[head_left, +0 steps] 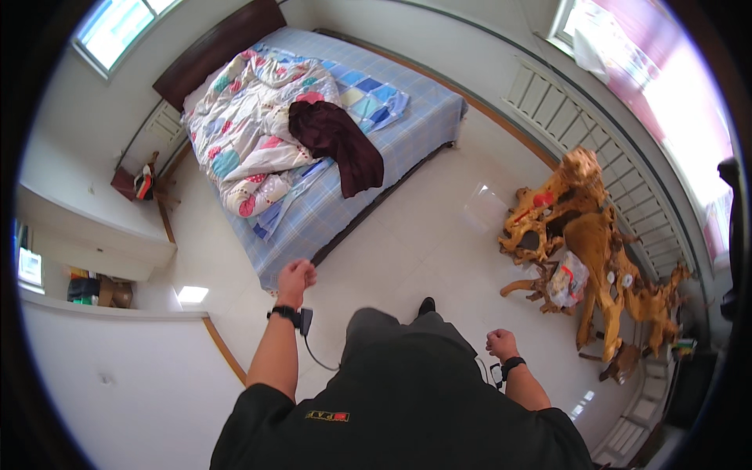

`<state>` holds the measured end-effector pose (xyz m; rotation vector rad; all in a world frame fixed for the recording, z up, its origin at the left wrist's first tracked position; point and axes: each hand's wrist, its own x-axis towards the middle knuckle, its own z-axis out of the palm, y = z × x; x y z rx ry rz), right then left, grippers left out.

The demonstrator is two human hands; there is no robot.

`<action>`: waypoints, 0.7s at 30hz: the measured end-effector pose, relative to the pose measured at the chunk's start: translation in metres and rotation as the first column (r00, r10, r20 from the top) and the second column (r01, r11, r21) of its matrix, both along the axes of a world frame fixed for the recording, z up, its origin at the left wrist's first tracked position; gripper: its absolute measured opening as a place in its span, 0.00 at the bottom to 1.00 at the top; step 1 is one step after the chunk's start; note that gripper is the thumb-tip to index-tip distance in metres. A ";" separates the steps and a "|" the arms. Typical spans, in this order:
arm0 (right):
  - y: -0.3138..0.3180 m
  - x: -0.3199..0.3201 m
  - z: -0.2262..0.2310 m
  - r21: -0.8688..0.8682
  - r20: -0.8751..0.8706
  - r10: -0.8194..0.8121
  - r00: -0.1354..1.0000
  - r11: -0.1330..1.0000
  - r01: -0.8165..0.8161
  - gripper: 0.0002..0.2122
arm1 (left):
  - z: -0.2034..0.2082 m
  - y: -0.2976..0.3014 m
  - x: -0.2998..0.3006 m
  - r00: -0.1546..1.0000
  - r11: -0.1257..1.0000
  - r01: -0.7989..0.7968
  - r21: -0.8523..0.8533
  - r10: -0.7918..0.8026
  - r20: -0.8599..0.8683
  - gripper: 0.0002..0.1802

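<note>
The left hand [297, 283] hangs near the left foot corner of the bed [417, 137], its fingers clenched with nothing showing in them; it seems apart from the bed, though I cannot be sure; the right hand [502, 345] has its fingers curled in likewise, with no object visible, above the floor [407, 243] and well apart from the root-wood furniture [583, 235].

The quilt [243, 141] lies bunched along the bed's left side; the dark cloth [337, 149] lies partly over it, its lower end near the middle of the foot edge; a pull on the quilt could, I judge, drag that cloth over the edge; the thin cable [312, 358] sagging from the left wrist could snag at the corner if the arm reaches far.

The bed's long axis runs from the headboard [219, 51] to the foot edge, which faces the person; the quilt roughly follows it; the cloth slants lengthwise toward the foot edge.
</note>
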<state>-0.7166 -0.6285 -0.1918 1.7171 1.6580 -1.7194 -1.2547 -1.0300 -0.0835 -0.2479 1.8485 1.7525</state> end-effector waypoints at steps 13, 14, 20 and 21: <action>0.073 -0.176 0.060 0.106 0.263 -0.100 0.960 0.992 0.074 0.12 | -0.092 0.214 -0.382 0.998 0.995 -0.053 -0.079 0.051 -0.029 0.24; 0.061 -0.196 0.074 0.077 0.245 -0.110 0.963 0.993 0.094 0.11 | -0.107 0.224 -0.416 0.997 0.992 -0.071 -0.107 0.067 -0.044 0.25; 0.030 -0.322 0.164 -0.113 0.287 0.090 0.954 0.992 -0.059 0.12 | -0.192 0.245 -0.602 0.979 0.941 -0.156 -0.301 0.106 -0.176 0.42; 0.035 -0.345 0.167 -0.093 0.308 0.032 0.951 0.996 -0.004 0.12 | -0.203 0.250 -0.630 0.974 0.905 -0.179 -0.385 0.107 -0.201 0.47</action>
